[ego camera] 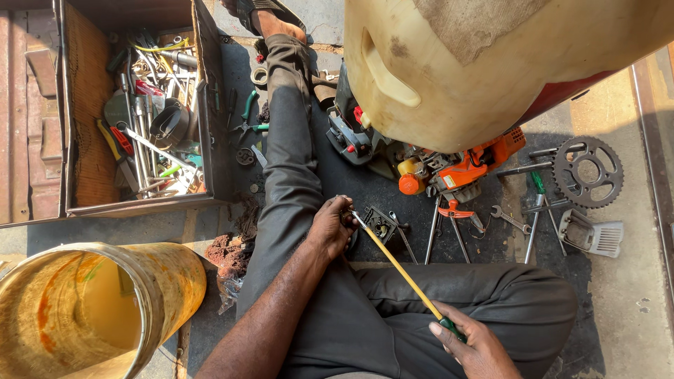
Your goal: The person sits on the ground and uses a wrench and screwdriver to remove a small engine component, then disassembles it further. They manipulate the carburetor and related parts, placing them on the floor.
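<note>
Nearest the camera, the right hand is wrapped around the green handle of a screwdriver, grip pressed together on it. The yellow shaft runs up and left from there, stiff and thin, its tip meeting a small dark part. The left hand sits just left of that part, fingers curled shut around something at the tip, though what exactly it pinches I cannot tell. The part looks like small hard metal, probably oily, so it could slip; taking it by its flat sides seems safest, and the screwdriver wants holding at the handle, as it is.

Just right of the part lie a spanner and orange-handled pliers on the dark mat. Beyond the part stands an orange engine, and over that looms a big cream tank. Far right of the part rests a sprocket. Left of it, past the outstretched leg, is a toolbox crammed with tools, and near left a yellow bucket.
</note>
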Demonstrator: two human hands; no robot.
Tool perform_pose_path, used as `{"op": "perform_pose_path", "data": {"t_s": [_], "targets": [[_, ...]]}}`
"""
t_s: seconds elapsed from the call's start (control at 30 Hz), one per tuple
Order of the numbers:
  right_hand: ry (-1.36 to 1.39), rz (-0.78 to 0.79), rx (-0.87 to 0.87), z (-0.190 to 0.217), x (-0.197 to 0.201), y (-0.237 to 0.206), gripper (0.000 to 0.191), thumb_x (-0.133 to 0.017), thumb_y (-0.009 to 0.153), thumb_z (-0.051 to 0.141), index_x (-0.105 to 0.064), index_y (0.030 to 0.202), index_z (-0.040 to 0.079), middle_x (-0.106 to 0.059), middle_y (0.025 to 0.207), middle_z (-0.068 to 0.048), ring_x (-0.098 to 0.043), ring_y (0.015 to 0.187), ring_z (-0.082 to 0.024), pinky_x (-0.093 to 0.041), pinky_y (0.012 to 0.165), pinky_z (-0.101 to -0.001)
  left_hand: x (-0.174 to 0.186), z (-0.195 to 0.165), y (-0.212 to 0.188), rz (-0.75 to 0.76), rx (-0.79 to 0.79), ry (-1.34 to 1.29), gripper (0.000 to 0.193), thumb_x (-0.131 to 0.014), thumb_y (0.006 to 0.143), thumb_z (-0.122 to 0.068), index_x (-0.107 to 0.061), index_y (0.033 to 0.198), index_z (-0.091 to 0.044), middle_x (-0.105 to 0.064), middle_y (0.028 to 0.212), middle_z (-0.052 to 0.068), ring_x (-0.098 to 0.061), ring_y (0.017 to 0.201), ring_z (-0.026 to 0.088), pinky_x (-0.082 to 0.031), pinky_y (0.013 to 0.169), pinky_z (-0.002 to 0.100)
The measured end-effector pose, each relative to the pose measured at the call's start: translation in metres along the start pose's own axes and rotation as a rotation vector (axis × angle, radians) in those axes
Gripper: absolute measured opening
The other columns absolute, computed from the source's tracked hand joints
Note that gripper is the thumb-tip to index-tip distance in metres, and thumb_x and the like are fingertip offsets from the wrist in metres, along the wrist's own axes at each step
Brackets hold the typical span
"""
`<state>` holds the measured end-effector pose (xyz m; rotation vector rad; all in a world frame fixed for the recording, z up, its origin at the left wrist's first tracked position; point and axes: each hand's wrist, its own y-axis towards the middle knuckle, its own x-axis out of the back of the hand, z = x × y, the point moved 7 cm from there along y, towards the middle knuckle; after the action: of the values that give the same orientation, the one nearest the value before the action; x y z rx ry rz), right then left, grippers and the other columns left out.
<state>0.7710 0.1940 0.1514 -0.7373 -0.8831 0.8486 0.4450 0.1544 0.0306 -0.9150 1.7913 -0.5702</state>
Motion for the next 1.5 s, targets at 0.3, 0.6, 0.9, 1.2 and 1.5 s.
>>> {"op": "perform_pose_path", "data": {"t_s": [0.3,0.6,0.9,1.2,1.5], "targets": [[-0.144,-0.033,-0.07,0.011,0.007,-0.005,0.06,-0.07,0.094,0.046,-0.062,0.147,0.021,-0.056,0.066,-0.008,-0.055,0.064,-0.017,-0.051,0.069,-0.0337,0.002,0.001,0.001,-0.015,-0.01,0.027,0.012,-0.066,0.092,-0.012,-0.056,0.099,-0.011,-0.052,0.083,0.001,-0.05,0.07,0.01,-0.054,0.068,0.029],[-0.342,-0.093,0.088,0.032,0.012,-0.013,0.058,-0.064,0.094,0.045,-0.058,0.147,0.023,-0.08,0.116,-0.013,-0.068,0.123,-0.024,-0.045,0.112,-0.0379,0.003,0.003,0.003,-0.044,-0.002,0.069,0.014,-0.065,0.095,-0.016,-0.055,0.102,-0.009,-0.05,0.082,0.002,-0.051,0.071,0.011,-0.055,0.07,0.031],[0.657,0.293,-0.223,0.003,0.001,-0.014,0.048,-0.052,0.101,0.034,-0.058,0.141,0.008,-0.055,0.076,-0.005,-0.045,0.051,-0.012,-0.034,0.044,-0.0263,-0.002,-0.005,-0.007,-0.084,-0.036,0.15,0.02,-0.063,0.097,-0.026,-0.053,0.104,-0.011,-0.049,0.082,0.001,-0.047,0.067,0.009,-0.048,0.06,0.028],[0.971,0.549,-0.179,-0.001,-0.04,-0.018,0.055,-0.047,0.103,0.026,-0.042,0.157,0.013,-0.052,0.071,-0.004,-0.044,0.04,-0.007,-0.038,0.036,-0.0229,-0.002,-0.01,-0.016,-0.155,-0.01,0.293,0.031,-0.063,0.099,-0.043,-0.049,0.1,-0.016,-0.044,0.062,-0.003,-0.04,0.045,0.006,-0.03,0.039,0.023],[0.743,0.352,-0.172,0.023,-0.035,-0.019,0.053,-0.056,0.099,0.025,-0.054,0.15,0.014,-0.054,0.065,-0.003,-0.041,0.036,-0.007,-0.036,0.033,-0.022,0.001,-0.013,-0.013,-0.137,-0.02,0.202,0.027,-0.061,0.098,-0.041,-0.048,0.098,-0.018,-0.04,0.057,-0.004,-0.037,0.042,0.008,-0.029,0.036,0.026]]}}
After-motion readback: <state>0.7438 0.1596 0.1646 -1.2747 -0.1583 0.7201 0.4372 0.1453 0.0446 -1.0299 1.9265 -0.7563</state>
